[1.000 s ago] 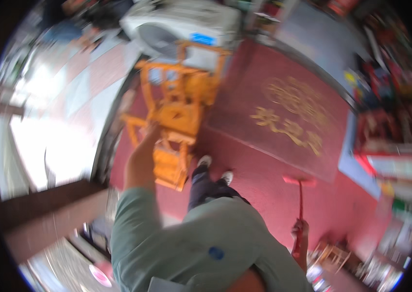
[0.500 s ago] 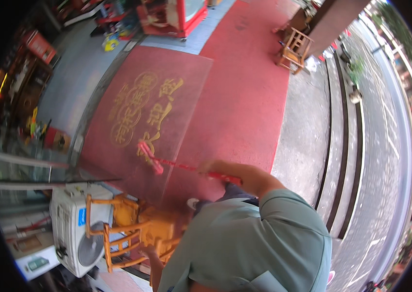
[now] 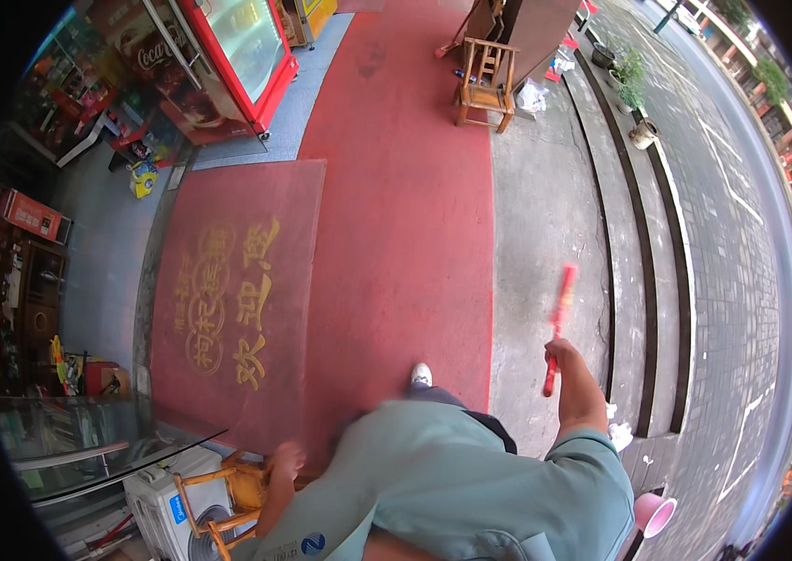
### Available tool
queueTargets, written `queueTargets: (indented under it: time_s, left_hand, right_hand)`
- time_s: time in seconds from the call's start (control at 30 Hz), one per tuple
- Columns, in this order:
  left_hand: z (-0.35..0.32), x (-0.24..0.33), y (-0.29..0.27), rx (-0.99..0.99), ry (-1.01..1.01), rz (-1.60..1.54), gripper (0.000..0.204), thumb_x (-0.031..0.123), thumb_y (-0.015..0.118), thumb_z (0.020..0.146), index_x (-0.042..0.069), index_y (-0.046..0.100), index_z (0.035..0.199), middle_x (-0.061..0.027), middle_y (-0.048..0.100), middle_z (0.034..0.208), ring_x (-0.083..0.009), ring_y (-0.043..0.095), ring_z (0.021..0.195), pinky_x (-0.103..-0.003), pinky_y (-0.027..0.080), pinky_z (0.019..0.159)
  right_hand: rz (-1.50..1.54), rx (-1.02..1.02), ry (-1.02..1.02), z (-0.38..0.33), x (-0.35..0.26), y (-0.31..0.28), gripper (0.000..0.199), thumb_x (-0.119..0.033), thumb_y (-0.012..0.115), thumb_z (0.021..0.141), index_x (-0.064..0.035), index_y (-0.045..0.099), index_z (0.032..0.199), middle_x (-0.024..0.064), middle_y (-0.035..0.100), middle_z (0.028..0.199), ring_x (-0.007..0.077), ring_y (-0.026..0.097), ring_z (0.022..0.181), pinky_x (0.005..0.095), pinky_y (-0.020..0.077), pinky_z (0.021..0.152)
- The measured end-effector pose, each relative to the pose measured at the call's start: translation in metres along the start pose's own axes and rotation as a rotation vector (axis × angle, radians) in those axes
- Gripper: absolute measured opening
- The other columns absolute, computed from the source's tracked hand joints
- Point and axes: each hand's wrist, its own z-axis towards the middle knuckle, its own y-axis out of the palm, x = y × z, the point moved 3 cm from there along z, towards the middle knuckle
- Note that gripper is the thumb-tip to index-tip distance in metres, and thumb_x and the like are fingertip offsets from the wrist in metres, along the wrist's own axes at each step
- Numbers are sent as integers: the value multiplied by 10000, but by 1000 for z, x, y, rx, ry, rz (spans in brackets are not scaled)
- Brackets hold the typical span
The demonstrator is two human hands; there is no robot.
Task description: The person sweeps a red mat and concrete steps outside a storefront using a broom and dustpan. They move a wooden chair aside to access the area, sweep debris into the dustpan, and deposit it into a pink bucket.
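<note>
My right hand (image 3: 557, 352) grips a red stick (image 3: 563, 304) with a pale pattern, held out over the grey concrete strip at the right. The stick is smeared by motion, and I cannot tell what tool it is. Low on the left, my left hand (image 3: 287, 459) hangs beside a yellow-brown wooden chair (image 3: 244, 481). Its fingers are blurred, nothing shows in them, and whether it touches the chair cannot be told. One white shoe (image 3: 421, 375) of mine steps on the red floor.
A red mat (image 3: 237, 187) with gold lettering lies at the left. Ahead stand a red-framed glass-door fridge (image 3: 251, 56) and a wooden chair (image 3: 486, 89). Steps (image 3: 625, 234) and flowerpots (image 3: 643, 133) run along the right. A white air-conditioner unit (image 3: 157, 496) is at the lower left.
My right hand has swung the red stick from over the mat out to the right. My left hand now shows more clearly beside the wooden chair. The view has shifted rightward.
</note>
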Motion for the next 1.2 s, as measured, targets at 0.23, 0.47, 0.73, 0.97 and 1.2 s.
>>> queueTargets:
  time_s: [0.23, 0.47, 0.73, 0.97, 1.2]
  left_hand:
    - [27, 79, 97, -212, -47, 10, 28, 118, 460, 797, 108, 479, 815, -37, 432, 631, -131, 411, 499, -258, 282, 399]
    - [106, 203, 173, -398, 176, 85, 132, 105, 475, 766, 123, 421, 647, -12, 389, 560, -100, 356, 445, -246, 242, 368]
    - [103, 472, 226, -142, 233, 22, 186, 50, 483, 733, 78, 495, 917, -28, 486, 654, -126, 482, 519, -229, 364, 419]
    - [121, 608, 231, -173, 350, -135, 255, 83, 512, 748, 81, 528, 1002, -41, 570, 743, -138, 547, 570, -257, 427, 448]
    - [124, 677, 267, -33, 156, -87, 184, 118, 498, 761, 74, 524, 938, -47, 553, 718, -146, 528, 548, -263, 417, 429]
  right_hand:
    - [1000, -115, -2, 38, -46, -39, 285, -262, 529, 804, -137, 376, 599, -59, 319, 421, 86, 323, 332, 223, 297, 318]
    - [1090, -797, 61, 9, -209, 13, 247, -282, 473, 847, -158, 402, 645, -107, 262, 430, 8, 244, 316, 172, 234, 280]
    - [182, -881, -234, -35, -453, 126, 318, -266, 493, 836, -166, 382, 555, -41, 320, 407, 91, 329, 319, 245, 290, 315]
    - [-423, -944, -697, 15, -666, 254, 181, -193, 480, 787, -68, 580, 702, 52, 525, 566, 158, 504, 453, 318, 416, 414]
    - [-227, -876, -746, 134, -756, 182, 188, -234, 507, 802, -62, 521, 727, 56, 499, 594, 183, 503, 490, 342, 430, 455]
